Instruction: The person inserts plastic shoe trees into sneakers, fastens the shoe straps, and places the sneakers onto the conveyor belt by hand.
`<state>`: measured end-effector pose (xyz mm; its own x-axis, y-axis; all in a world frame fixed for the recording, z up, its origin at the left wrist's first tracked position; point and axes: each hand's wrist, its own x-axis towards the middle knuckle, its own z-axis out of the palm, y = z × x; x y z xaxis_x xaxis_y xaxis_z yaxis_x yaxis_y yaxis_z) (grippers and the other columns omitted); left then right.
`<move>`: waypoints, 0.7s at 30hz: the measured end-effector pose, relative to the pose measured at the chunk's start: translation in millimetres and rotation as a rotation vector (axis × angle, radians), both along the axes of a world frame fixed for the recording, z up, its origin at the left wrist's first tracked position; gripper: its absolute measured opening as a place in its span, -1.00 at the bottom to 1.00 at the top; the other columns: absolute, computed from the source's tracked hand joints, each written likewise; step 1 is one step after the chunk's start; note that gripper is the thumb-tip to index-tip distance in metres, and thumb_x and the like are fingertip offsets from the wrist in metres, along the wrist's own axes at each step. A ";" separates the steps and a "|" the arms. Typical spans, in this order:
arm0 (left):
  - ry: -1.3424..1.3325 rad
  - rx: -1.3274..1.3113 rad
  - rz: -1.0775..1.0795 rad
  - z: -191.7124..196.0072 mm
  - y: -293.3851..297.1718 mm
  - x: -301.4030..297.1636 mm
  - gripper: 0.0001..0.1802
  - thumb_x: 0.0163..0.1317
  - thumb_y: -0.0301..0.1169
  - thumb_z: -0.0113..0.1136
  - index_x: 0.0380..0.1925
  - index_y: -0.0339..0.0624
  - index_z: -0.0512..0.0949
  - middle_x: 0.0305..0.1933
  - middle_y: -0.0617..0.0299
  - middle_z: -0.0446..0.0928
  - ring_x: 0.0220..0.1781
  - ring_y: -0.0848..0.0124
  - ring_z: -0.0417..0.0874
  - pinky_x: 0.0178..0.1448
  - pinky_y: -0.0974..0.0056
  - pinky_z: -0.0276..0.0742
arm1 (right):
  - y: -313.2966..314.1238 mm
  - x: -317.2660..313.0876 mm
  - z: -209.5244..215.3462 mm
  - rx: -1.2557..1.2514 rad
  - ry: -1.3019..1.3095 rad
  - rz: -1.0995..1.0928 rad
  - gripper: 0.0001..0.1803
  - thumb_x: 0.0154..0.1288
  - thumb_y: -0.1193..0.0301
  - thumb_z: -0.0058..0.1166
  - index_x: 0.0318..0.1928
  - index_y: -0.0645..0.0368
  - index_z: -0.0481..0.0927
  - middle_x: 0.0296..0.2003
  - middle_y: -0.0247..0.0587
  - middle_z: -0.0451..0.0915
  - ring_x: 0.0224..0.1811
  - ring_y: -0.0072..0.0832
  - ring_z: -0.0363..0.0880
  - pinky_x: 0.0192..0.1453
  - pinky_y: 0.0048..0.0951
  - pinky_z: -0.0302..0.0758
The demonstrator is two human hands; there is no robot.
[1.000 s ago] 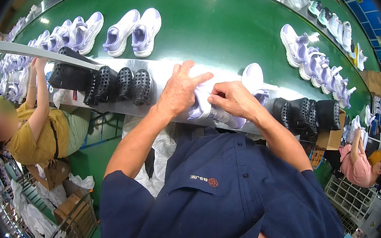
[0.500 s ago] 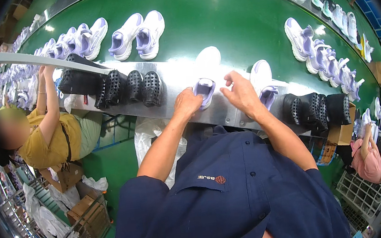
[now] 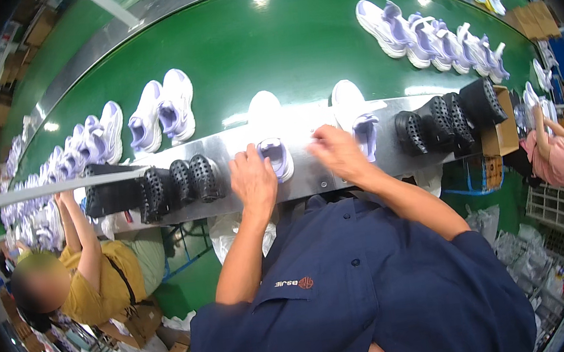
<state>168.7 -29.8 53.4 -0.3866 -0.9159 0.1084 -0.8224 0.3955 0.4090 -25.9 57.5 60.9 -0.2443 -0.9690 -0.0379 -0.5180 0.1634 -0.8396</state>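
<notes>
Sneaker (image 3: 269,136) stands upright on the green, steel-edged tabletop (image 3: 261,47); navy shirt (image 3: 404,287) bears pale lettering (image 3: 284,284) beside a red emblem (image 3: 305,283); sneaker's upper is white, collar lavender; left hand (image 3: 254,182) is at its collar, whether fingers grip I cannot tell; right hand (image 3: 341,154) has fingers loosely parted, empty.

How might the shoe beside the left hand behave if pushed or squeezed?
The shoe probably won't roll: it stands upright on its sole. It may slide fairly easily, as the metal ledge looks smooth. Its soft-looking lavender collar would likely give under pressure.
</notes>
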 end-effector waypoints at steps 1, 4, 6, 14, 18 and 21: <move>0.027 -0.183 -0.056 8.4 3.6 1.0 -0.84 0.20 -0.40 0.26 -0.26 -0.23 0.58 -0.32 -0.02 0.57 -0.22 -0.01 0.61 -0.08 -0.02 0.54 | 25.8 -17.0 0.2 0.004 0.117 -0.176 -0.75 0.31 0.39 0.13 -0.09 0.26 0.50 -0.25 0.01 0.59 -0.22 -0.07 0.62 -0.12 -0.12 0.53; 0.207 0.031 -0.297 11.3 24.2 -18.0 -0.87 0.18 -0.42 0.30 -0.31 -0.20 0.59 -0.35 0.06 0.55 -0.21 0.04 0.59 -0.07 0.04 0.53 | 70.5 -64.6 -0.1 0.026 0.276 -0.618 -0.69 0.25 0.36 0.20 -0.11 0.33 0.51 -0.29 0.01 0.59 -0.21 -0.13 0.62 -0.08 -0.21 0.53; 0.316 0.108 -0.439 4.5 40.9 -53.5 -0.88 0.15 -0.43 0.33 -0.36 -0.20 0.59 -0.35 0.07 0.55 -0.23 0.04 0.58 -0.09 0.06 0.52 | 57.5 -71.5 -26.4 0.227 -0.024 -0.890 -0.64 0.20 0.33 0.23 -0.13 0.37 0.51 -0.31 0.03 0.58 -0.21 -0.17 0.61 -0.07 -0.26 0.53; 0.278 -0.086 -0.415 -23.8 32.7 -143.9 -0.71 0.11 -0.37 0.34 -0.25 -0.20 0.46 -0.31 0.04 0.45 -0.21 0.04 0.52 -0.18 0.02 0.45 | 40.1 -36.6 -34.2 0.207 -0.072 -0.700 -0.60 0.12 0.33 0.20 -0.11 0.34 0.46 -0.31 0.13 0.56 -0.16 0.00 0.58 -0.01 -0.12 0.50; 0.237 -0.100 -0.465 -17.4 31.9 -145.8 -0.78 0.08 -0.48 0.35 -0.28 -0.18 0.52 -0.36 0.07 0.49 -0.23 0.06 0.56 -0.17 0.05 0.49 | 46.2 -46.1 -36.0 0.317 -0.061 -0.608 -0.55 0.10 0.34 0.22 -0.08 0.38 0.43 -0.31 0.16 0.62 -0.19 0.05 0.63 -0.06 -0.11 0.53; 0.255 -0.158 -0.509 -27.8 37.1 -140.6 -0.83 0.03 -0.54 0.31 -0.36 -0.19 0.54 -0.38 0.08 0.48 -0.26 0.07 0.55 -0.21 0.05 0.49 | 48.3 -47.6 -46.8 0.344 -0.159 -0.618 -0.56 0.08 0.33 0.25 -0.12 0.40 0.47 -0.33 0.16 0.65 -0.22 0.06 0.66 -0.08 -0.11 0.56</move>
